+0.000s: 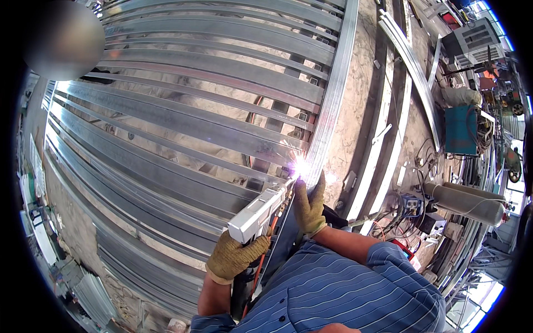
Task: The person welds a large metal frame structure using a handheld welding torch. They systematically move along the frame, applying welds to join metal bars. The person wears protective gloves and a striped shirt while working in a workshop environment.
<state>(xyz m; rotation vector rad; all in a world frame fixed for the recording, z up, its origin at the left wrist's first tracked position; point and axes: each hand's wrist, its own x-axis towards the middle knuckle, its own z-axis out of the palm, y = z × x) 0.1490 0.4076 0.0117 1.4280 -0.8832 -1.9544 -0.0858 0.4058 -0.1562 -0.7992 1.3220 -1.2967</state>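
Note:
My left hand [237, 256], in a tan work glove, is closed around the grip of a silver, box-bodied handheld welding gun [256, 215]. An orange hose runs down beside it. The gun's tip meets a bright weld spot [300, 166] with sparks, where a metal slat [233, 130] joins the long grey metal rail [338, 72]. Close to the glare, my gloved right hand [310, 210] rests against the rail's near end, two fingers spread apart. It holds nothing that I can see. The glare hides the joint itself.
Several parallel slats form a large frame to the left. Loose metal profiles [413, 61] lie on the floor at right. Beyond them stand a teal machine [461, 130], a grey gas cylinder [469, 202] and tangled cables. A blurred round patch covers the upper left.

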